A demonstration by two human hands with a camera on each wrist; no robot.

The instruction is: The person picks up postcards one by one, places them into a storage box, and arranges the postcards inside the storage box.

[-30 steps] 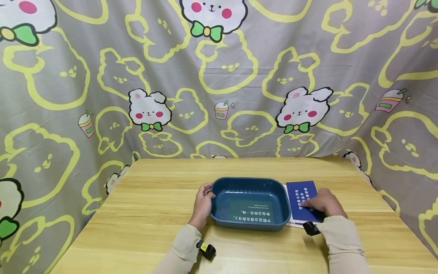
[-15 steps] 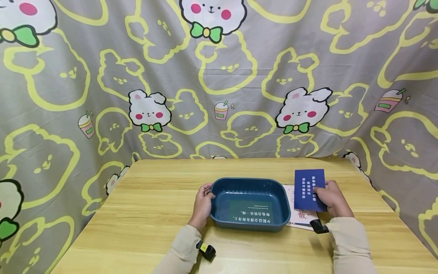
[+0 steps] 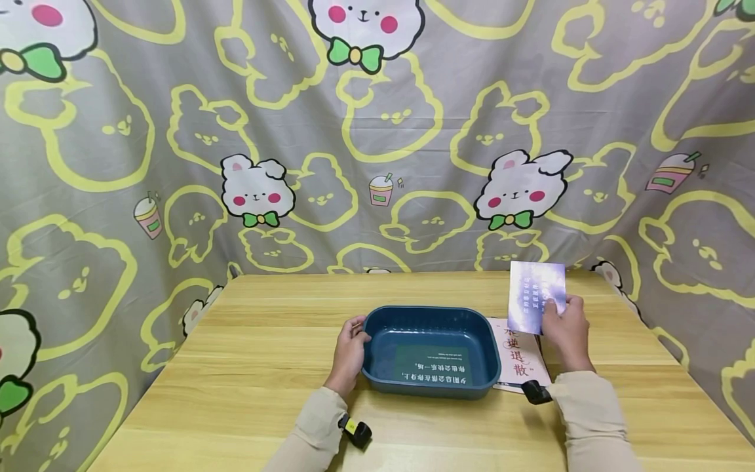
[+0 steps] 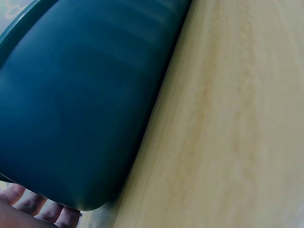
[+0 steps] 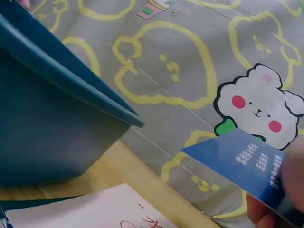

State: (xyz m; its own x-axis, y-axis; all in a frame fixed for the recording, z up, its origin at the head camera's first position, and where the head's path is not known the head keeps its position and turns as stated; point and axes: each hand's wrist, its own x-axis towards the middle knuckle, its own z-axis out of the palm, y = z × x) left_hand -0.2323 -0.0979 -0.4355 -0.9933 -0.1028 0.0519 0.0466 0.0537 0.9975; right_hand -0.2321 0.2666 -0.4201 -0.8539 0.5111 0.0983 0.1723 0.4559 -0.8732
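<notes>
Right hand pinches a blue card between thumb and fingers and holds it up in the air, with shiny light on it. Just below, a pale card with red writing lies beside the right end of a big dark tub. Left hand holds the tub's left end, thumb at the rim. The tub sits on the wood table, near a gray bunny cloth.

Glare pales the card; the left-wrist view looks dim.
</notes>
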